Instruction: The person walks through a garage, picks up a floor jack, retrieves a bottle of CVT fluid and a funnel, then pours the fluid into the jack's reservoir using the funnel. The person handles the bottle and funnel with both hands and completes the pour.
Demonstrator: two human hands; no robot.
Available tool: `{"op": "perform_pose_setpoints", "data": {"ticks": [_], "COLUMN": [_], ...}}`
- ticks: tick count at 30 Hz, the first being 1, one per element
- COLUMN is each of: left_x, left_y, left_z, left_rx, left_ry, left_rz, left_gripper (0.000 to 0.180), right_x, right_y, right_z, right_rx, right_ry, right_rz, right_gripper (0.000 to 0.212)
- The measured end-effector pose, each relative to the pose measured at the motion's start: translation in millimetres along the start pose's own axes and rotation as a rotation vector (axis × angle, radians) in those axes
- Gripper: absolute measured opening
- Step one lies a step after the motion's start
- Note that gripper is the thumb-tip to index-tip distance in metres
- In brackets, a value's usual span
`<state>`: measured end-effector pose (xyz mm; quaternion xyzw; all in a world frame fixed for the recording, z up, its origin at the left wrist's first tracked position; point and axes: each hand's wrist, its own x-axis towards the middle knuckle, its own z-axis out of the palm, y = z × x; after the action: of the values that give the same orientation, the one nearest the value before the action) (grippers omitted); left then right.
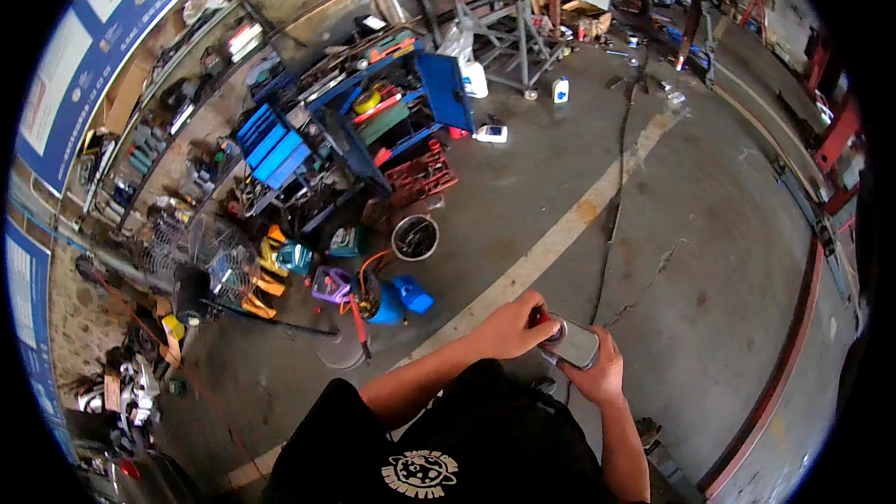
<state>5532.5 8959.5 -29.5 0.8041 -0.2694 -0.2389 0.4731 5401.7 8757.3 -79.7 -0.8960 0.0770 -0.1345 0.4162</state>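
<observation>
In front of my body, both hands hold a small rectangular grey can (577, 347) with rounded corners. My right hand (602, 371) wraps round its right side, thumb along the edge. At its left end my left hand (516, 327) is closed, fingers curled at a dark red part that looks like a cap (539, 317). The can is tilted, one pale face turned up toward me. The fingers beneath it are mostly hidden, and whether the cap is on tight does not show.
A blue tool cabinet (446, 93) with an open door stands ahead left. Nearer are a bucket (415, 237), a blue container (412, 294), a purple jug (332, 285) and a fan (201, 252). A black cable (618, 196) crosses the floor. A red rail (779, 383) runs along the right.
</observation>
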Motion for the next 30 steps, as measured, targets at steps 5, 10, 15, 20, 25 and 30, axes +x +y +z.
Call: {"op": "perform_pose_setpoints", "data": {"ticks": [5, 10, 15, 20, 25, 30], "left_x": [58.5, 126.8, 217.6, 337.8, 441.3, 521.6], "left_y": [11.3, 22.9, 42.0, 81.1, 138.9, 181.7], "left_z": [40.7, 80.7, 117.5, 173.5, 227.4, 290.7], "left_rx": [-0.207, -0.386, -0.543, -0.595, -0.473, -0.493], "left_ry": [-0.116, -0.308, -0.453, -0.567, -0.714, -0.762], "left_rz": [0.053, 0.014, 0.015, 0.147, 0.293, 0.325], "left_gripper": [0.031, 0.044, 0.048, 0.047, 0.05, 0.054], "right_x": [11.3, 24.0, 50.7, 79.6, 110.5, 126.0], "right_y": [41.3, 86.5, 130.1, 183.3, 228.8, 288.4], "right_z": [-58.9, -106.8, -154.1, -216.3, -281.4, -340.3], "right_rx": [-0.025, 0.024, 0.001, -0.089, -0.125, -0.066], "right_ry": [0.048, 0.14, 0.223, 0.38, 0.606, 0.747], "right_rz": [0.049, 0.124, 0.311, 0.448, 0.548, 0.621], "right_gripper": [0.071, 0.072, 0.073, 0.074, 0.074, 0.08]}}
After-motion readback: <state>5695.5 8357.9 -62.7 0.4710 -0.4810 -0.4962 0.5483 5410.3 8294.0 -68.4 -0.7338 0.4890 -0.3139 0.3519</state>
